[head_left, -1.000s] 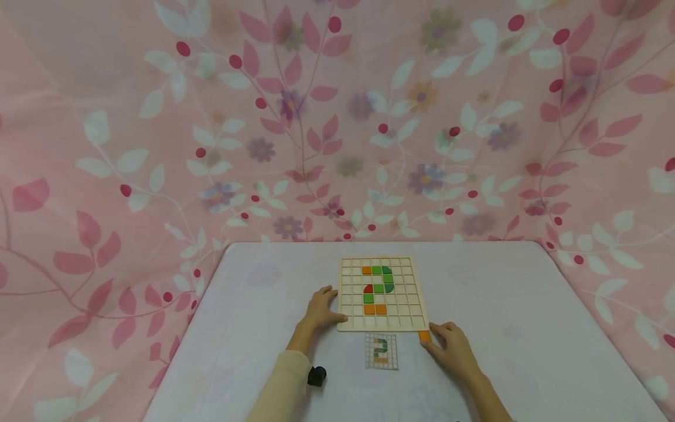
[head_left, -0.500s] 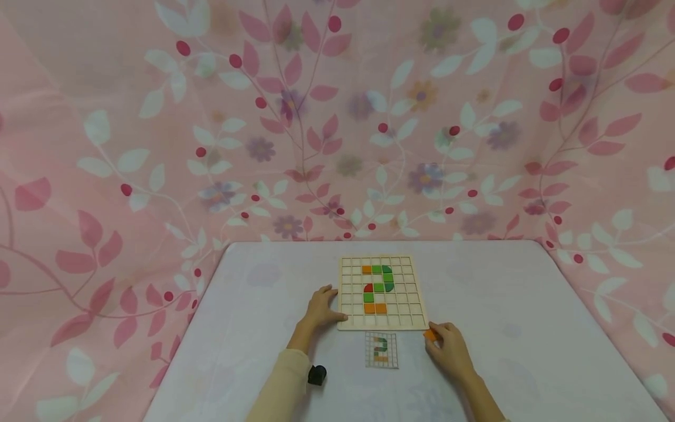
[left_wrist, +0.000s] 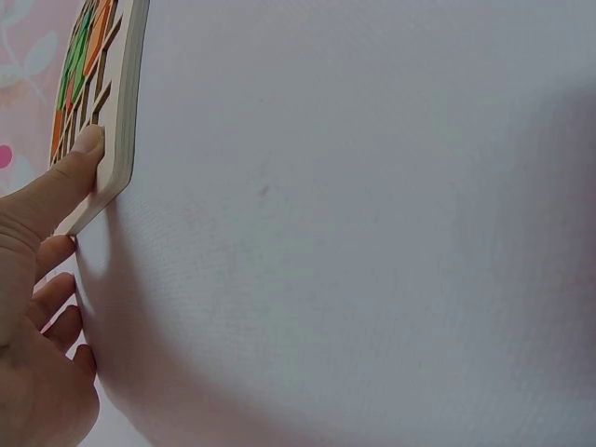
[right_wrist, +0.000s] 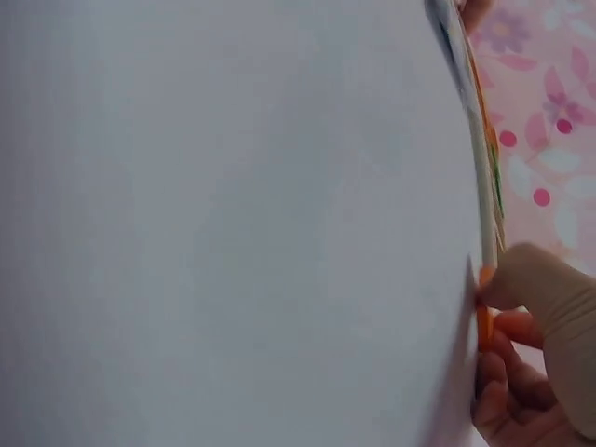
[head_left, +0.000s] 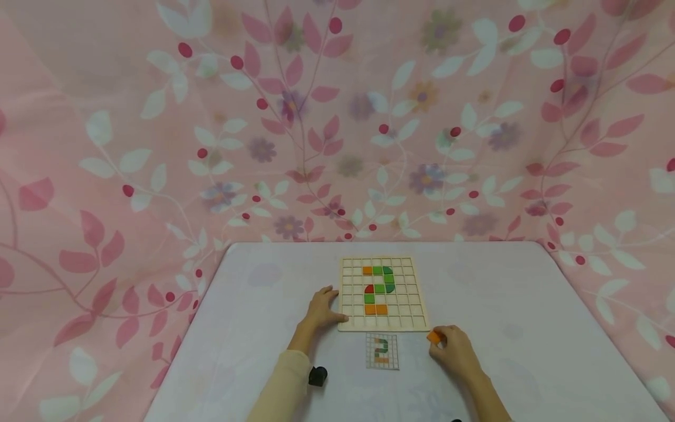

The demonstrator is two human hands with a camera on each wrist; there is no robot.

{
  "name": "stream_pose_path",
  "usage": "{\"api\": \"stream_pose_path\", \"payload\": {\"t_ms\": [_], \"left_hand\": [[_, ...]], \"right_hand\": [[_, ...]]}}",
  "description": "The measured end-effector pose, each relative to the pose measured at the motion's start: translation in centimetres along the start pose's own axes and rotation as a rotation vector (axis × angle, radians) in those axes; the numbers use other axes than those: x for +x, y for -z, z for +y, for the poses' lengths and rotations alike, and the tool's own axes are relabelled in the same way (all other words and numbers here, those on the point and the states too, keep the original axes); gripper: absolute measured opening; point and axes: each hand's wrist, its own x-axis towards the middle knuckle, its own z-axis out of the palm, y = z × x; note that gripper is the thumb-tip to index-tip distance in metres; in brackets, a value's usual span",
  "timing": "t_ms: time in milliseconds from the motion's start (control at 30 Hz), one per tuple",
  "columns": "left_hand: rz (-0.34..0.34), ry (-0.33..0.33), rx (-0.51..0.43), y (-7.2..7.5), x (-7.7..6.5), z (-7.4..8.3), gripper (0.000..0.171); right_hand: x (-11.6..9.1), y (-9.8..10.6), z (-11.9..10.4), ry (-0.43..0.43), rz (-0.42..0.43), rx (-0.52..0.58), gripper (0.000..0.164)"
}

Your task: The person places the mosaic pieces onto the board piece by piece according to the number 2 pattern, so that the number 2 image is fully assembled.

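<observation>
A wooden grid board (head_left: 350,321) lies on the table with orange, green and red tiles (head_left: 379,289) set in a shape like a 2. My left hand (head_left: 320,308) rests at its left edge, thumb on the near-left corner, as the left wrist view also shows the thumb (left_wrist: 74,172) on the rim. Just off the near-right corner, my right hand (head_left: 454,349) pinches an orange square tile (head_left: 433,337) between thumb and fingers. In the right wrist view that tile (right_wrist: 484,328) is seen edge-on, partly covered by the fingers.
A small pattern card (head_left: 382,351) with a printed 2 on a grid lies just in front of the board. A black device (head_left: 317,376) shows beside the left sleeve (head_left: 285,381). Behind the white-covered table (head_left: 253,328) hangs a pink floral cloth (head_left: 337,117).
My right hand has picked up the orange tile from beside the board's near-right corner, tilted it and drawn it slightly right. The left hand stays on the board.
</observation>
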Motion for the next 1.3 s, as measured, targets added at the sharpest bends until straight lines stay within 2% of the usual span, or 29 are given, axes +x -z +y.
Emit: {"api": "stream_pose_path", "payload": {"t_ms": [67, 133, 233, 400, 467, 567, 633, 700, 833, 900, 967, 1133, 1200, 1300], "left_hand": [[-0.004, -0.007, 0.0, -0.1, 0.0, -0.1, 0.077], [-0.007, -0.008, -0.002, -0.1, 0.0, -0.1, 0.077], [-0.003, -0.007, -0.007, -0.1, -0.1, 0.0, 0.076], [0.006, -0.016, -0.024, -0.1, -0.3, 0.4, 0.075], [0.0, -0.017, -0.032, 0.0, -0.3, 0.7, 0.075], [-0.005, -0.017, -0.032, 0.1, -0.4, 1.0, 0.075], [-0.004, -0.01, -0.026, 0.2, -0.4, 1.0, 0.075], [0.004, -0.008, -0.022, 0.2, -0.4, 0.9, 0.075], [0.007, -0.007, -0.007, 0.2, -0.3, 0.6, 0.075], [0.004, -0.007, -0.006, 0.1, -0.3, 0.4, 0.076], [0.001, -0.006, -0.01, 0.0, -0.3, 0.3, 0.076], [0.003, -0.016, -0.012, 0.0, -0.3, 0.2, 0.076], [0.006, -0.021, -0.006, 0.0, -0.2, 0.2, 0.076], [0.014, -0.029, 0.001, 0.2, -0.2, 0.2, 0.075]], "right_hand": [[0.4, 0.4, 0.3, -0.03, -0.03, 0.068, 0.028], [0.8, 0.7, 0.6, -0.049, -0.024, 0.132, 0.025], [1.6, 0.8, 0.9, -0.038, -0.014, 0.184, 0.022], [2.2, 1.0, 0.0, 0.03, -0.046, 0.112, 0.021], [1.8, 1.0, -0.4, -0.004, -0.076, 0.069, 0.025], [0.9, 0.8, -0.8, -0.064, -0.138, -0.006, 0.045], [0.2, 0.6, -0.9, -0.078, -0.151, -0.036, 0.053], [-0.3, 0.4, -0.9, -0.06, -0.127, -0.04, 0.048], [-1.2, 0.1, -0.9, -0.017, -0.047, 0.003, 0.02], [-1.6, 0.0, -0.9, -0.005, -0.026, 0.023, 0.014], [-2.1, -0.2, -0.9, 0.017, -0.018, 0.013, 0.018], [-3.3, -1.0, -0.9, 0.097, -0.041, -0.046, 0.056], [-3.6, -1.4, -1.2, 0.134, -0.041, -0.06, 0.059], [-3.8, -1.7, -1.9, 0.191, -0.019, -0.056, 0.048]]}}
